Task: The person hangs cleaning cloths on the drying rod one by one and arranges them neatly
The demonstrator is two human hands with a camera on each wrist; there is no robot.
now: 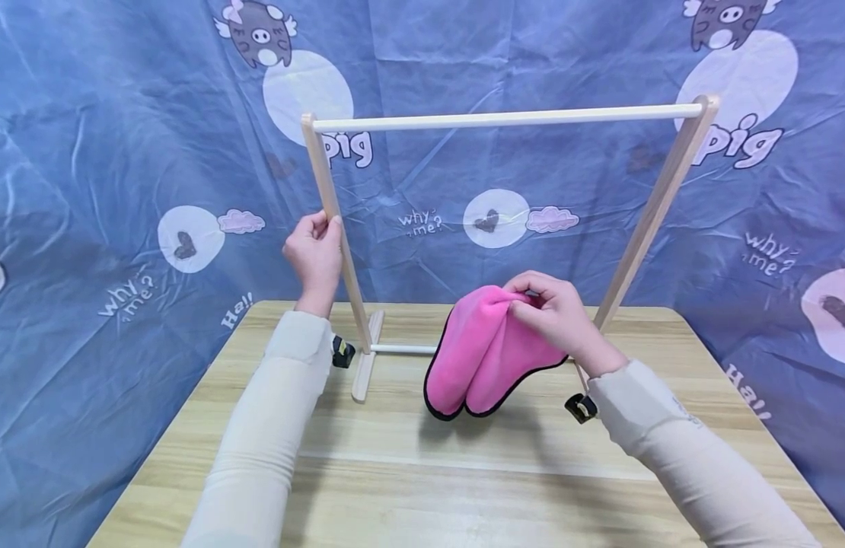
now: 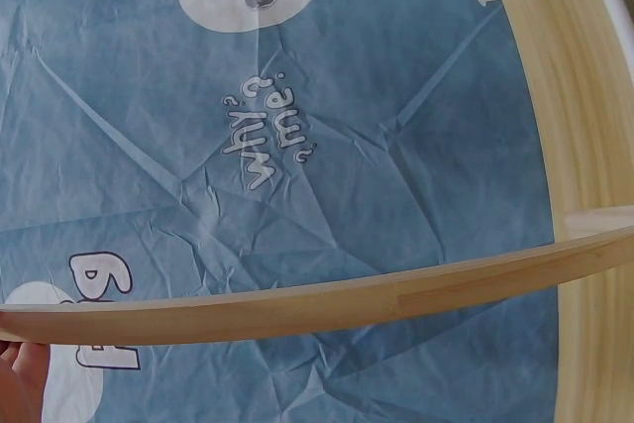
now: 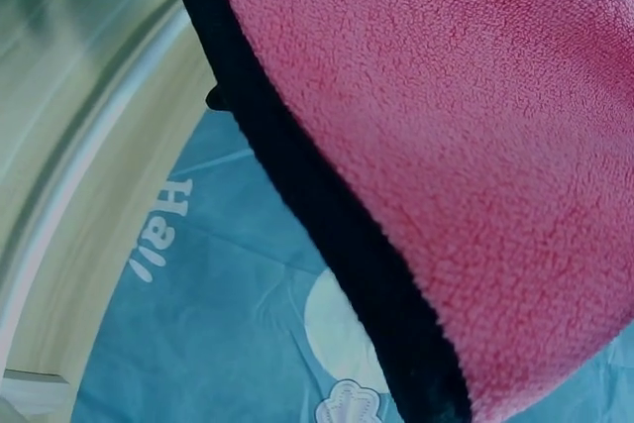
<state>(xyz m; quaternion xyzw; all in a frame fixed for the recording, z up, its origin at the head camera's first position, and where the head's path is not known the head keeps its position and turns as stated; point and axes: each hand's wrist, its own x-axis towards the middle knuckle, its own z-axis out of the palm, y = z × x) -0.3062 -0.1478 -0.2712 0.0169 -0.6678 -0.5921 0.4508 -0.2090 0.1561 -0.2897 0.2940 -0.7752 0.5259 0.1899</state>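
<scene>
In the head view, my left hand (image 1: 316,255) holds the left post (image 1: 352,285) of a wooden rack between thumb and fingers, partway up. That post (image 2: 287,316) crosses the left wrist view, where fingertips (image 2: 28,375) show at its end. My right hand (image 1: 556,316) pinches a pink fleecy towel (image 1: 453,354) with black edging. The towel hangs in folds above the table, in front of the rack's lower bar (image 1: 402,349). Close up, the towel (image 3: 446,136) fills much of the right wrist view, which leaves the right hand unseen.
A white top bar (image 1: 505,119) joins the left post to the right post (image 1: 655,213). The rack stands on a light wood table (image 1: 436,502) near its back edge. Behind and at the sides hangs a blue printed cloth (image 1: 422,167).
</scene>
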